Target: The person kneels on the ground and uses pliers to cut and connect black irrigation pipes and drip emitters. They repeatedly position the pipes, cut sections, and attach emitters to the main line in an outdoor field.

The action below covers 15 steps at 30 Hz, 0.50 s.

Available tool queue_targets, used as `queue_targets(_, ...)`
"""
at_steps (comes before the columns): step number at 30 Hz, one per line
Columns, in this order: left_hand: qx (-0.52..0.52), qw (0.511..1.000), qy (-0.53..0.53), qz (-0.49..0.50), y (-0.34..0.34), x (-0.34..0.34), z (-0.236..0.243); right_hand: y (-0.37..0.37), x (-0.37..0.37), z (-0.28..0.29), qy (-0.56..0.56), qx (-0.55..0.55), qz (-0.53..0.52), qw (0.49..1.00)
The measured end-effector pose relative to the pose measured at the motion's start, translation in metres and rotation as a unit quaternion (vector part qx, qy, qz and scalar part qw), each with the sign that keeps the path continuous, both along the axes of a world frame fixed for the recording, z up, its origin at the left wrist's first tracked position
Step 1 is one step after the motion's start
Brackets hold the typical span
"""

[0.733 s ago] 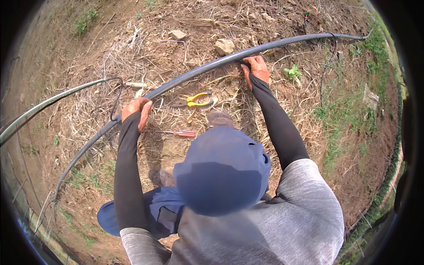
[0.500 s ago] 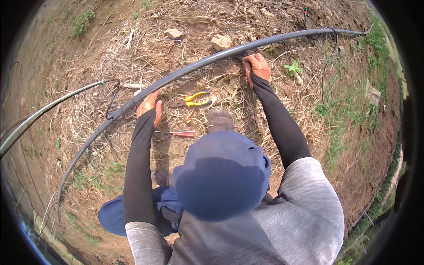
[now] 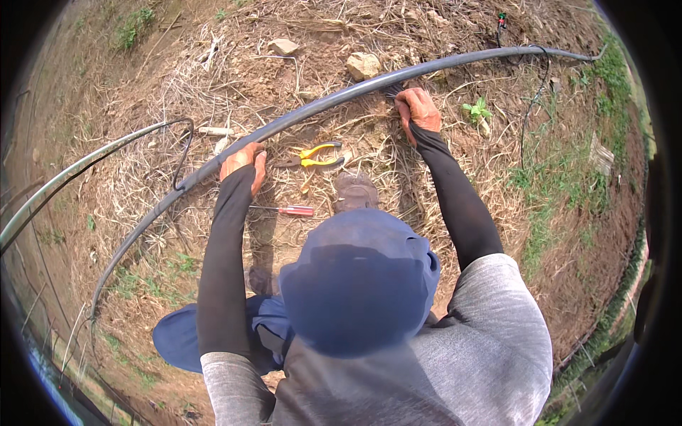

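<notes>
Well, my left hand [image 3: 244, 163] sits against the near side of the grey plastic pipe [image 3: 355, 90], thumb spread from the fingers; I can't tell how firmly they grip it. My right hand [image 3: 419, 110] is narrow, fingertips drawn together just below the pipe, near something dark I can't make out. The pipe arcs across in front of me, past a pale rock [image 3: 364, 66] near its far edge.

That curve could spring or roll, I reckon, if a hold were too light. My left sleeve [image 3: 226, 263] might knock the screwdriver [image 3: 295, 210] lying near it, and the yellow-handled pliers [image 3: 307, 157] could get lost among the straw. A tug on the pipe might strain the thin black tube [image 3: 527, 117] looping from it.

I'm outdoors on brown soil littered with dry stalks, with green grass [image 3: 543, 206] to my right.
</notes>
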<state>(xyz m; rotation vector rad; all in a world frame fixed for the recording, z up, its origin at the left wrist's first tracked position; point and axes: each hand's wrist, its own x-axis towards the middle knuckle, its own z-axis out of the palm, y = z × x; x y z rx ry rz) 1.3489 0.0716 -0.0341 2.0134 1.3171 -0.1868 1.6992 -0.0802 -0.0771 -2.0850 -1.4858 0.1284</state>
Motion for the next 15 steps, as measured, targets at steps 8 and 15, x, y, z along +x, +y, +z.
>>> queue_targets(8, 0.031, 0.972, -0.162, -0.167, -0.037, 0.077, -0.001, -0.004, 0.031, -0.017, 0.094, -0.119, -0.171, 0.974)
queue_targets(15, 0.083, 0.919, -0.248, -0.295, -0.071, 0.172, -0.023, 0.001, 0.046, -0.007, 0.264, -0.189, -0.126, 0.937)
